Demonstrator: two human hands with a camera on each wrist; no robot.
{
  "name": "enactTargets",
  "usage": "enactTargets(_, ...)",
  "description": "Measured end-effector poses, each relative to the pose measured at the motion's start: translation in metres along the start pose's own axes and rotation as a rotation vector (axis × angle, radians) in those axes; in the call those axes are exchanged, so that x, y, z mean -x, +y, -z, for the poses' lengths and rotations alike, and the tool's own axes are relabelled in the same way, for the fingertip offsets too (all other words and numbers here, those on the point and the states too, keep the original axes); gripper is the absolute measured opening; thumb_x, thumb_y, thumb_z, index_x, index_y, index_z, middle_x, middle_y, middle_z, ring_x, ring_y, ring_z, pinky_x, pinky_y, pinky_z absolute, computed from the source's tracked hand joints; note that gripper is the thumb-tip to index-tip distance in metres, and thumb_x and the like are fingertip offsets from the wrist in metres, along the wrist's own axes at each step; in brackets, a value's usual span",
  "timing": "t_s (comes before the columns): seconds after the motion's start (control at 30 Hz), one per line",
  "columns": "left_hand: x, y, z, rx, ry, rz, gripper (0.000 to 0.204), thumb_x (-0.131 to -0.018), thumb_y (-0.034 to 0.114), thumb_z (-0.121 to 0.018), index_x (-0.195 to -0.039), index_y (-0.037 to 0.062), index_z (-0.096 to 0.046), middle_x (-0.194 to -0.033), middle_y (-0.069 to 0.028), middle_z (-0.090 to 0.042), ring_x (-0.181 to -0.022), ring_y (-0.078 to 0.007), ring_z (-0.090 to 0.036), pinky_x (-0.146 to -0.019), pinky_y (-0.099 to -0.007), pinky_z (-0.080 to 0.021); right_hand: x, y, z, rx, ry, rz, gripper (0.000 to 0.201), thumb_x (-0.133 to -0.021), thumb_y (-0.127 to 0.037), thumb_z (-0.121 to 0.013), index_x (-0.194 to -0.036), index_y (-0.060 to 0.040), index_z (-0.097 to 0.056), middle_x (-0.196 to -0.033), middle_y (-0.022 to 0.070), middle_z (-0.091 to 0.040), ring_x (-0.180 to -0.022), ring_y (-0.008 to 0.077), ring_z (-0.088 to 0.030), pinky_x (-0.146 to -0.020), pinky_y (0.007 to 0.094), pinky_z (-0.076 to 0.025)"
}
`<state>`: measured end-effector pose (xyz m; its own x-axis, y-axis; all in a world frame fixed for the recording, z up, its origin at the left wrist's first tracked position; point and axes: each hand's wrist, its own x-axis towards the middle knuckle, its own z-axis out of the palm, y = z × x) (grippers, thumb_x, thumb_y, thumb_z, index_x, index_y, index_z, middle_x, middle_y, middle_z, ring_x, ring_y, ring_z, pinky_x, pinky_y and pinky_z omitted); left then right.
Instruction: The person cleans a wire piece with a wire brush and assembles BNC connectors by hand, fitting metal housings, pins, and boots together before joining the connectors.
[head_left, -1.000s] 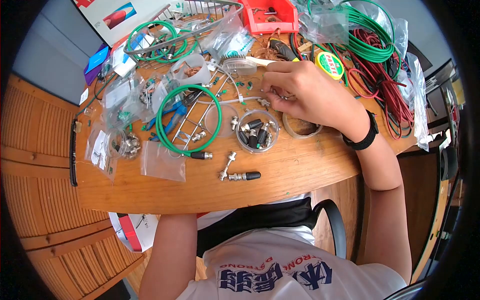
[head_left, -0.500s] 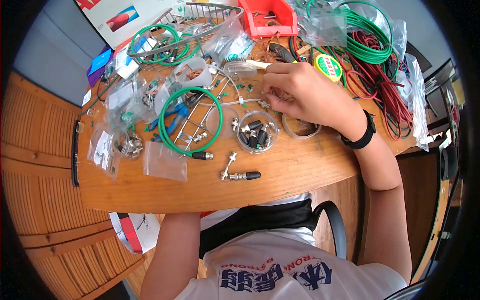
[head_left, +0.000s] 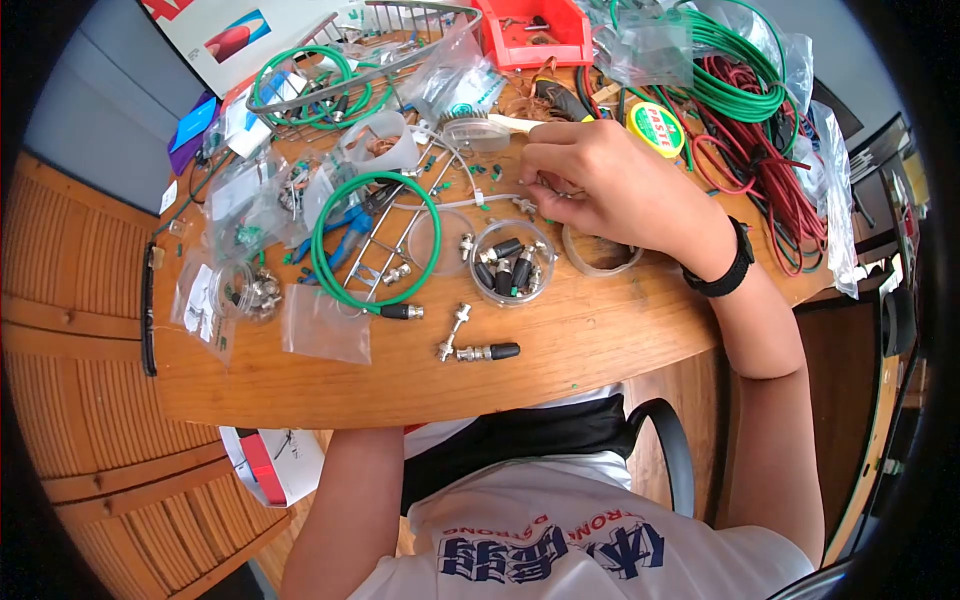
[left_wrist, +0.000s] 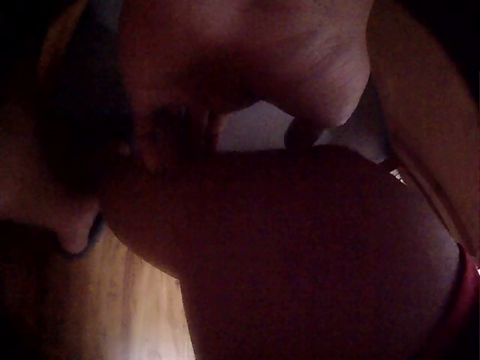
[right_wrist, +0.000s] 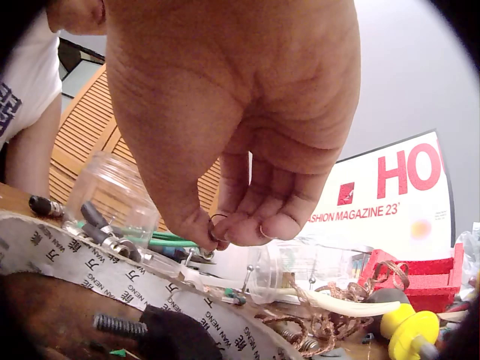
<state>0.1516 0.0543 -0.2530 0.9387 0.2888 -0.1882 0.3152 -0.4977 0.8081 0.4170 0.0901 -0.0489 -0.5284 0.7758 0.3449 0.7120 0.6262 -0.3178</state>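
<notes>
My right hand [head_left: 610, 185] hangs over the far right of the wooden table, fingers curled in and the thumb tip close to the index fingertip in the right wrist view. I cannot tell if something small sits between those tips. A metal connector [head_left: 524, 206] lies just under the fingertips. Below the palm is a cardboard-like ring [right_wrist: 150, 285] with printed lettering, which looks like a tape roll. Nearby stands a clear round tub [head_left: 550, 262] with several black-and-silver connectors. Under the table, my left hand [left_wrist: 255, 56] is at a bent leg in the dark, fingers pointing down.
A green cable loop [head_left: 437, 225] with a connector end lies left of the tub. Nearer me are loose connectors [head_left: 485, 353] and a plastic bag [head_left: 325, 330]. Behind stand a red bin [head_left: 540, 50], a paste tin [head_left: 657, 129], a wire basket [head_left: 470, 35] and green cable coils [head_left: 750, 85].
The head view shifts slightly. My right hand stays over the same spot in the same pose, and the things on the table have not moved.
</notes>
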Motion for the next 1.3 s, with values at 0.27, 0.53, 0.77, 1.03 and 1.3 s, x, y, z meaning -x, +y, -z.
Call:
enactTargets(0.27,0.003,0.007,0.003,-0.009,-0.018,0.012,0.024,-0.101,0.017,-0.058,-0.108,-0.0029,-0.069,-0.096,-0.0202,-0.073,-0.087,-0.0375,-0.071,-0.080,-0.0471,-0.056,0.000,0.003,-0.001,-0.021,0.035,0.033,0.010,-0.083,0.000,-0.072,-0.090,0.0019,-0.065,-0.087,0.0136,-0.065,-0.076,0.0327,-0.068,-0.069,0.0401,-0.056)
enactTargets(0.53,0.018,0.020,0.010,-0.033,-0.043,0.053,0.024,-0.101,0.017,-0.058,-0.109,-0.0031,-0.068,-0.096,-0.0204,-0.073,-0.088,-0.0377,-0.071,-0.080,-0.0472,-0.056,0.001,0.002,0.001,-0.006,0.027,0.048,0.009,-0.084,0.000,-0.072,-0.090,0.0017,-0.065,-0.087,0.0126,-0.065,-0.072,0.0306,-0.067,-0.066,0.0397,-0.055)
enactTargets(0.77,0.038,0.032,0.003,-0.012,-0.065,0.095,0.024,-0.101,0.017,-0.057,-0.110,-0.0033,-0.068,-0.096,-0.0206,-0.073,-0.088,-0.0378,-0.071,-0.080,-0.0473,-0.056,-0.001,0.004,0.008,-0.152,0.044,0.030,0.007,-0.082,-0.001,-0.068,-0.083,0.0017,-0.062,-0.076,0.0131,-0.061,-0.070,0.0264,-0.065,-0.064,0.0368,-0.053)
enactTargets(1.03,0.091,0.172,0.035,0.340,-0.088,-0.080,0.040,-0.104,0.012,-0.059,-0.142,-0.0001,-0.050,-0.116,-0.0194,-0.071,-0.107,-0.0308,-0.070,-0.093,-0.0380,-0.056,-0.001,-0.005,0.024,-0.441,0.042,-0.045,0.006,-0.089,-0.004,-0.072,-0.093,0.0014,-0.071,-0.082,0.0010,-0.070,-0.077,0.0086,-0.064,-0.071,0.0274,-0.053)
enactTargets(1.3,0.065,0.178,0.123,0.620,0.489,-0.036,0.034,-0.108,0.011,-0.056,-0.140,0.0003,-0.058,-0.122,-0.0137,-0.069,-0.110,-0.0186,-0.070,-0.076,-0.0299,-0.062,0.002,-0.019,0.023,-0.897,0.062,-0.132,0.008,-0.093,0.000,-0.074,-0.100,0.0032,-0.076,-0.091,0.0038,-0.074,-0.085,0.0069,-0.067,-0.078,0.0238,-0.054)
